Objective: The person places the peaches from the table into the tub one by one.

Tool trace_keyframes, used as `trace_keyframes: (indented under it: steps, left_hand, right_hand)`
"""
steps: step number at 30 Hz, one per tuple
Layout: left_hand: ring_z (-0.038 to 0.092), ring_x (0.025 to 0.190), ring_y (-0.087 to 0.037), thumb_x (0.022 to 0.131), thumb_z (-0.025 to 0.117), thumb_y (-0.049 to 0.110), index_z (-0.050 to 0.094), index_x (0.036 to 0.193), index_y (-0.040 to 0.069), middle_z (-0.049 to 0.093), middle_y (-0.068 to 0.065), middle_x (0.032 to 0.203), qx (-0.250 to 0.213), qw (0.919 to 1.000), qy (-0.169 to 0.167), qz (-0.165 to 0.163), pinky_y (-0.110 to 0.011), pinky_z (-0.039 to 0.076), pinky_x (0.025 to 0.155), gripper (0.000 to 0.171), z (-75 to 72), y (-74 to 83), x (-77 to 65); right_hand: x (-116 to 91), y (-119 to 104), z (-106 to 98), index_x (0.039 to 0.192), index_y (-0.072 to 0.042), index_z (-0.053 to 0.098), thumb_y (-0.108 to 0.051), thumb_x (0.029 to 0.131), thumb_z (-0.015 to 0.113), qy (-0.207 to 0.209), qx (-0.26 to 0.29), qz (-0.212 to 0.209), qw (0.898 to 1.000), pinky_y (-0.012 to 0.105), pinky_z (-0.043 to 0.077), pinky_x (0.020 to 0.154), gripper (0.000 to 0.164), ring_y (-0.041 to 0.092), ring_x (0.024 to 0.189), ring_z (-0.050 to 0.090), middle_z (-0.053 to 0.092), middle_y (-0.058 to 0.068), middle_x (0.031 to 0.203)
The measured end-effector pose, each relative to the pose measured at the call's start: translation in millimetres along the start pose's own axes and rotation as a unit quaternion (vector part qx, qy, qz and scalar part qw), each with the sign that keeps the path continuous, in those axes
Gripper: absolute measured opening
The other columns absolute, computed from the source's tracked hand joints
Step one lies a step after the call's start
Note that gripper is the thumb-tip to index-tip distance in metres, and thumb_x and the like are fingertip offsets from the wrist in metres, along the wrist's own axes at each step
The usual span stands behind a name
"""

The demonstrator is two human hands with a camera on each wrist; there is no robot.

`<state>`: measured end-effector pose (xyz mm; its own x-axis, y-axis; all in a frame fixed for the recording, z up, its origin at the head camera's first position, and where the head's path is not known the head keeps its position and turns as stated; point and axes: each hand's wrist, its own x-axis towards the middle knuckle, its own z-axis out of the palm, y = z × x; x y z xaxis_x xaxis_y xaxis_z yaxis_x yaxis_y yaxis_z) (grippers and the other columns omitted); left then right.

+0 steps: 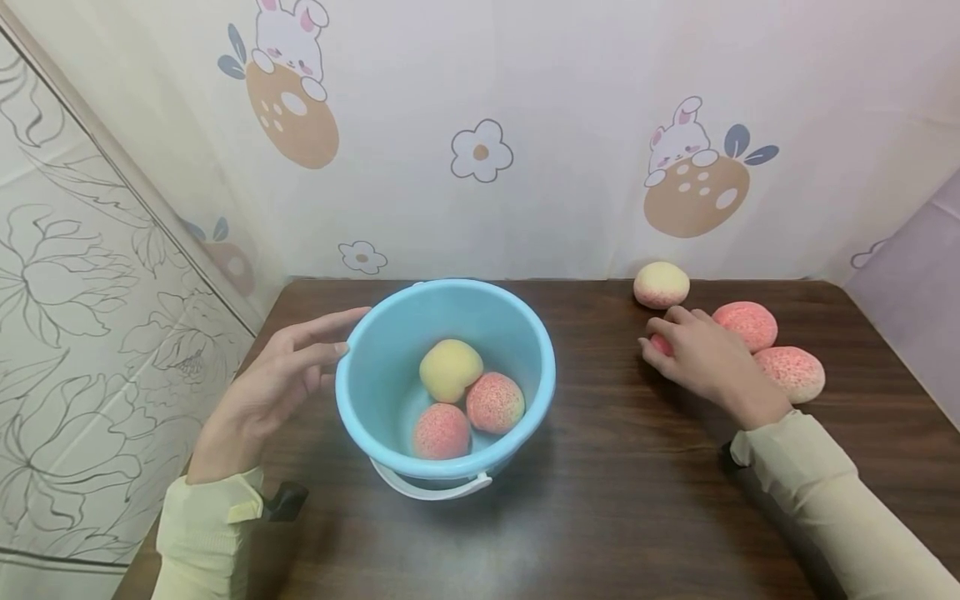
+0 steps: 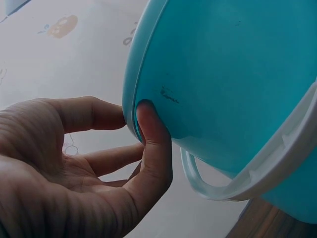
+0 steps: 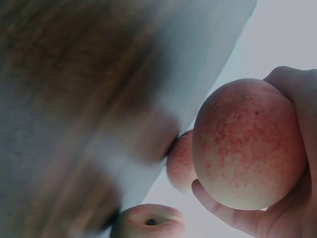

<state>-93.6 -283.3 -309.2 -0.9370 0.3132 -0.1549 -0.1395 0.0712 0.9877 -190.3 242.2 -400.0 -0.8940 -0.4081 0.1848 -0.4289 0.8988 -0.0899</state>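
My left hand (image 1: pixel 279 367) is at the left rim of a light blue bucket (image 1: pixel 446 463). In the left wrist view, thumb and index finger pinch the rim, with the white handle (image 2: pixel 257 178) hanging beside them. Inside the bucket lie a yellow peach (image 1: pixel 451 371) and two pinkish-red peaches, one at the front (image 1: pixel 441 432) and another to its right (image 1: pixel 495 402). On the right of the table my right hand (image 1: pixel 701 350) grips a red-speckled peach (image 3: pixel 247 144), mostly hidden under the fingers in the head view.
A pale yellow-pink peach (image 1: pixel 661 285) sits at the table's back edge, beyond the right hand. Two more peaches, one redder (image 1: pixel 748 323) and one speckled (image 1: pixel 795 373), lie just right of that hand. Behind the dark wooden table (image 1: pixel 600 500) hangs a patterned curtain (image 1: pixel 555 125).
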Motion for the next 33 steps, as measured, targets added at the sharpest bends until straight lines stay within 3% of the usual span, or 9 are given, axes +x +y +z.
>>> trace_keyframes:
  steps: [6,12,16,18,24,27,33]
  left_hand:
    - [0.072,0.111,-0.019,0.102,0.060,0.006,0.056,0.151,0.016,0.068,-0.014,0.139,0.012,0.9998,0.011,-0.009,-0.039,0.059,0.096,0.050,0.5,1.1,-0.8]
    - [0.074,0.108,-0.021,0.101,0.061,0.005,0.055,0.151,0.014,0.074,-0.012,0.129,0.006,1.0000,0.004,-0.004,-0.039,0.060,0.096,0.051,0.5,1.3,-0.2]
    - [0.075,0.105,-0.018,0.103,0.058,0.003,0.053,0.152,0.008,0.069,-0.007,0.138,-0.017,0.9998,-0.001,0.013,-0.036,0.062,0.094,0.050,-1.2,0.0,3.0]
    - [0.076,0.105,-0.016,0.103,0.056,0.002,0.052,0.153,0.006,0.065,-0.005,0.144,-0.027,0.9994,-0.004,0.022,-0.035,0.063,0.093,0.050,-2.0,-0.9,4.4]
    - [0.075,0.104,-0.015,0.104,0.055,0.002,0.051,0.153,0.006,0.063,-0.005,0.145,-0.027,0.9993,-0.002,0.024,-0.036,0.064,0.092,0.049,-3.7,-1.9,5.5]
    - [0.075,0.105,-0.015,0.104,0.055,0.002,0.052,0.152,0.005,0.063,-0.004,0.146,-0.025,0.9993,-0.001,0.026,-0.037,0.063,0.093,0.048,-3.8,-2.0,5.7]
    - [0.075,0.107,-0.016,0.103,0.056,0.003,0.053,0.151,0.005,0.063,-0.005,0.146,-0.026,0.9992,-0.002,0.030,-0.037,0.063,0.094,0.048,-3.2,-1.8,5.6]
  right_hand:
    - [0.9,-14.3,-10.0,0.106,-0.009,0.074,-0.028,0.095,0.069,0.055,-0.006,-0.020,0.998,0.056,0.053,0.065,0.022,0.038,0.088,0.061,0.066,0.016,0.107]
    - [2.1,-26.2,-21.1,0.109,-0.009,0.075,-0.029,0.095,0.069,0.060,-0.020,-0.038,0.997,0.058,0.054,0.071,0.025,0.040,0.094,0.064,0.067,0.018,0.122]
    - [2.8,-33.9,-27.3,0.110,-0.009,0.075,-0.029,0.094,0.070,0.067,-0.025,-0.051,0.996,0.057,0.054,0.072,0.026,0.041,0.096,0.065,0.066,0.019,0.127]
    - [3.8,-38.3,-30.4,0.109,-0.009,0.075,-0.029,0.094,0.071,0.079,-0.029,-0.064,0.994,0.055,0.054,0.070,0.026,0.040,0.092,0.064,0.066,0.018,0.125]
    - [8.8,-52.6,-41.5,0.100,-0.010,0.073,-0.027,0.092,0.070,0.128,-0.045,-0.115,0.984,0.042,0.046,0.057,0.020,0.031,0.070,0.052,0.058,0.011,0.097]
    - [11.5,-60.0,-47.9,0.101,-0.010,0.073,-0.027,0.091,0.070,0.143,-0.048,-0.131,0.980,0.042,0.046,0.057,0.020,0.029,0.069,0.052,0.057,0.009,0.091]
    - [16.5,-72.2,-61.2,0.106,-0.011,0.073,-0.028,0.091,0.070,0.136,-0.041,-0.135,0.981,0.049,0.053,0.066,0.023,0.033,0.077,0.059,0.063,0.012,0.096]
